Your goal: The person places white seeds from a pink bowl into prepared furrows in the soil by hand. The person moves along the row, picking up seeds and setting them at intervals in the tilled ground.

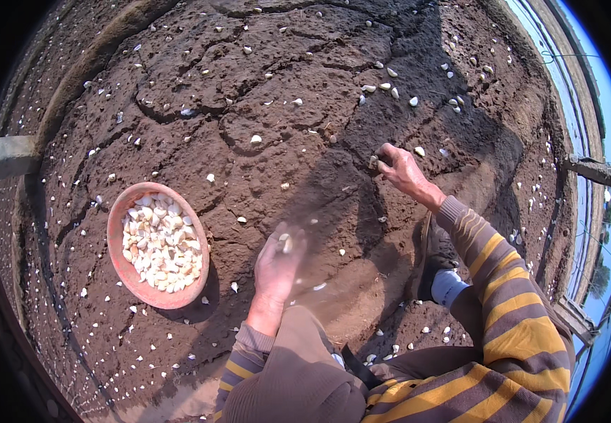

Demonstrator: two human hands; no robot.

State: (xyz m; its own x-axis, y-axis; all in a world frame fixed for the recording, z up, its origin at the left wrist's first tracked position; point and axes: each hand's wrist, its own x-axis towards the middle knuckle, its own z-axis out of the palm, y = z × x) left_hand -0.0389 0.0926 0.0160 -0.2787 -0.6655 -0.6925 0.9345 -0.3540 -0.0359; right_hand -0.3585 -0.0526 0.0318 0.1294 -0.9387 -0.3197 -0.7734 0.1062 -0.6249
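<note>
My right hand reaches low over the soil, thumb and fingertips pinched on a small pale garlic clove. Another loose clove lies on the ground just beyond these fingers. Near my knee, my left hand is turned palm up and its fingers are smeared by motion. At least one garlic clove shows in that palm; how many it holds is hidden by the blur. To the left of it, a reddish oval bowl sits on the soil, heaped with peeled-apart cloves.
Brown cracked soil spreads around, dotted with scattered cloves. My shoe rests on it to the right of my hands. Concrete posts stand at the left and right edges, and a raised soil ridge curves along the far left.
</note>
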